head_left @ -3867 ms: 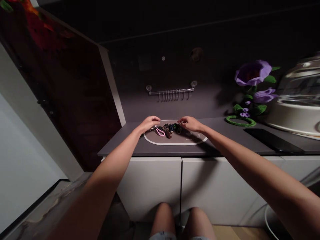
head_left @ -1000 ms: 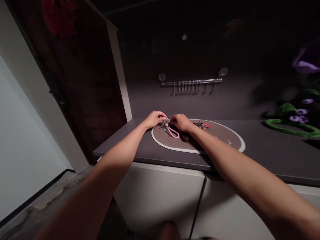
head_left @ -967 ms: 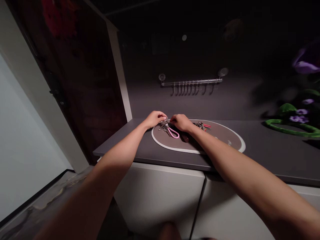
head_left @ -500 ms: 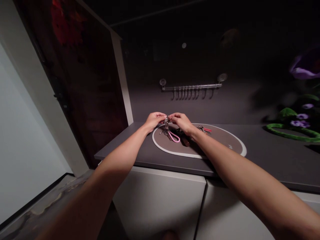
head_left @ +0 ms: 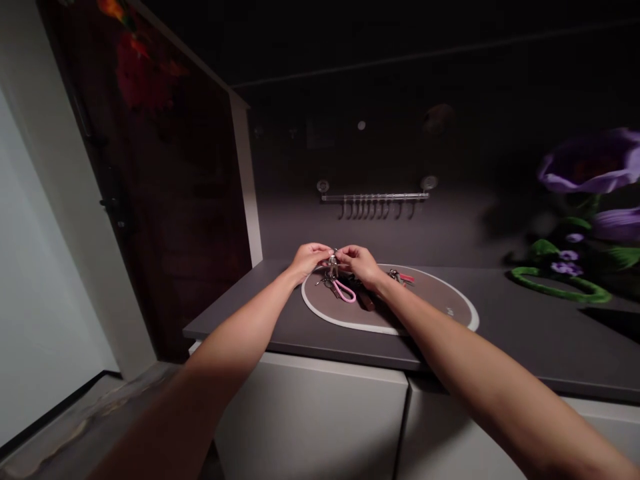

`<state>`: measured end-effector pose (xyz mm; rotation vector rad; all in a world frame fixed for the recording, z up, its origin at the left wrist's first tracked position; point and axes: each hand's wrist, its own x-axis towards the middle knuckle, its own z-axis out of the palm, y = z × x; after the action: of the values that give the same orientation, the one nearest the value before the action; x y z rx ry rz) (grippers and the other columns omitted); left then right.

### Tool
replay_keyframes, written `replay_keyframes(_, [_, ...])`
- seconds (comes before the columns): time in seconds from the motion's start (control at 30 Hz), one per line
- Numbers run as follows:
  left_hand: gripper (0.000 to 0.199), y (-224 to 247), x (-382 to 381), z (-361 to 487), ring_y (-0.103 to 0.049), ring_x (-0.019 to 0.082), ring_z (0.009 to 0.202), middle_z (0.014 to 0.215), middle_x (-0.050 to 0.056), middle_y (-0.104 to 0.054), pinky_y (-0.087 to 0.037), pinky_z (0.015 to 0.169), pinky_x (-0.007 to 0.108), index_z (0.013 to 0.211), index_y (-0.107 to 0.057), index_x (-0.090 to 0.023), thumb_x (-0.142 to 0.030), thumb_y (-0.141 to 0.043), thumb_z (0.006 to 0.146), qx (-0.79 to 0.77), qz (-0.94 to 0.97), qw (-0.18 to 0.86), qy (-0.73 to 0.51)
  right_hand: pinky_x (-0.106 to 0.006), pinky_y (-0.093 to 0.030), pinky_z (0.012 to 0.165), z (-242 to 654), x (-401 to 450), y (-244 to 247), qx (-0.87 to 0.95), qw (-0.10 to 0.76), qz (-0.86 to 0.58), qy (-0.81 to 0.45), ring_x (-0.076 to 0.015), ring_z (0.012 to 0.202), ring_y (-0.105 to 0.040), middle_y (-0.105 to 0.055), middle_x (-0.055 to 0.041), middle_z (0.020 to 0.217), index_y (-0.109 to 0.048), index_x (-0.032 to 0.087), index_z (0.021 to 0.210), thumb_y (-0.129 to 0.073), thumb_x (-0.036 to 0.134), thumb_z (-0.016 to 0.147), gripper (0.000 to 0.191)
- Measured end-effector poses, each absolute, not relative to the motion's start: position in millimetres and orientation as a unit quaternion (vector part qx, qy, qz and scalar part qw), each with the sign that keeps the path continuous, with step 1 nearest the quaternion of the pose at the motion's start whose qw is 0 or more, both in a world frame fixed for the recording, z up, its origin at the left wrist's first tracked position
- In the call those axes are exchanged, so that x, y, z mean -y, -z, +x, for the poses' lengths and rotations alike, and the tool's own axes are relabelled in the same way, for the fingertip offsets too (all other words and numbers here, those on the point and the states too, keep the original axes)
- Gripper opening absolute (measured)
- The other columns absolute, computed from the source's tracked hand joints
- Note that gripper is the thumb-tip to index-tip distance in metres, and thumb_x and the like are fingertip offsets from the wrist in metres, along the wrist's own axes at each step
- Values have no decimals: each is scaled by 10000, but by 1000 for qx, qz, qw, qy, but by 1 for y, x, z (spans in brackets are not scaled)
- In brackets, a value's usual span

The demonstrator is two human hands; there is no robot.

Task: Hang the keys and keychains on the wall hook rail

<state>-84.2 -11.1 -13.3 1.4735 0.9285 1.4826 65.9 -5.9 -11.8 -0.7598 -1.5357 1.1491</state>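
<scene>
My left hand [head_left: 311, 259] and my right hand [head_left: 359, 261] meet over the left part of an oval mat [head_left: 425, 303]. Between their pinched fingertips is the top of a bunch of keys [head_left: 333, 268]. A pink strap loop [head_left: 345, 291] hangs from the bunch and lies toward the mat. Beside it, partly behind my right hand, is a dark brown item [head_left: 367, 302]. Further right on the mat lies another key bunch [head_left: 395, 274] with a red piece [head_left: 407, 278].
A clear rail with hooks [head_left: 375, 197] is fixed on the dark wall. Purple flowers [head_left: 590, 163] and a green ring [head_left: 555, 290] stand at the right of the grey counter [head_left: 525, 333]. A dark door [head_left: 195, 200] is at the left.
The view has tilted up and slightly right, so the scene sits lower in the picture. Both hands keep their hold on the key bunch.
</scene>
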Motion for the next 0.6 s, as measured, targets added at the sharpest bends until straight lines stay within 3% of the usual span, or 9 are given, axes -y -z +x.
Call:
replay_keyframes(0.23, [240, 17, 8, -84, -553, 98, 619, 701, 32, -616, -436, 536, 212, 762, -616, -121, -347, -603, 683, -362, 610, 372, -598, -233, -486, 623, 69, 7, 10, 611, 533, -319, -491, -78, 604, -544, -562, 30, 660, -527, 166, 693, -684, 292, 633, 210])
replay_keyframes(0.6, [218, 29, 5, -83, -535, 122, 583, 629, 20, -628, -380, 583, 232, 675, -636, -151, -289, -484, 748, -461, 717, 127, -507, -214, -464, 547, 62, -22, -48, 542, 628, -311, -465, -69, 540, -532, -559, 18, 607, -492, 154, 681, -575, 186, 724, 99])
